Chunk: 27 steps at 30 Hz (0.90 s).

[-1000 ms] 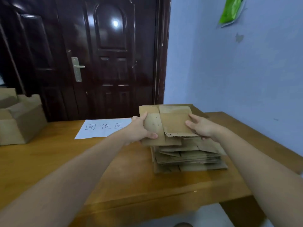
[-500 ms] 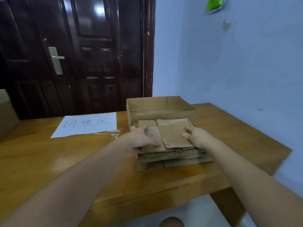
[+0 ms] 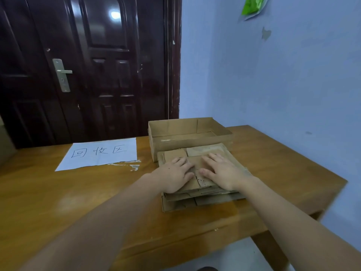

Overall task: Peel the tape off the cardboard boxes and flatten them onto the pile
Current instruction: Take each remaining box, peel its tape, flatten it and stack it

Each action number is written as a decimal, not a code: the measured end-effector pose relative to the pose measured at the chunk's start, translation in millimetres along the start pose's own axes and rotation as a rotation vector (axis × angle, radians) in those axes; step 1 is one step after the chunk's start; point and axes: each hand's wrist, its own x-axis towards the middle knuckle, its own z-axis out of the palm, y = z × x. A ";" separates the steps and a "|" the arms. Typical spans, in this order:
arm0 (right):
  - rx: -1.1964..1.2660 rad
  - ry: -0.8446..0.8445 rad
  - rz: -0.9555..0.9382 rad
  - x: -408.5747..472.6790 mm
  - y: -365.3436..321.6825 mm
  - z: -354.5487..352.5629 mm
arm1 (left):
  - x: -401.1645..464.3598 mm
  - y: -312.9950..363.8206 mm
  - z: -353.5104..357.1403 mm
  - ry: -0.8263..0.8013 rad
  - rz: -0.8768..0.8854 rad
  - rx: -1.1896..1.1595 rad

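Observation:
A pile of flattened cardboard boxes (image 3: 203,200) lies on the wooden table (image 3: 78,202), right of centre. The top flattened box (image 3: 209,151) lies flat on the pile. My left hand (image 3: 173,175) presses down on its left half with straight, spread fingers. My right hand (image 3: 220,173) presses palm-down on its right half, fingers straight as well. Neither hand grips anything.
Behind the pile stands an open shallow cardboard box (image 3: 187,132). A white paper sheet with handwritten characters (image 3: 101,153) lies to the left, a bit of tape (image 3: 134,167) at its corner. A dark door (image 3: 88,65) and blue wall (image 3: 273,85) stand behind the table.
Both hands lowered the flattened box onto the pile, let go of its edges and now press flat on top. The view shifted right and closer.

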 end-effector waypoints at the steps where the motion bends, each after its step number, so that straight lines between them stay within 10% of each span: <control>1: -0.042 -0.015 0.010 -0.2 -1.1 5.2 | -0.4 0.0 2.8 -0.009 -0.001 -0.009; 27: -0.108 -0.096 0.046 3.5 -3.0 6.2 | -1.0 0.1 13.8 -0.018 -0.015 0.075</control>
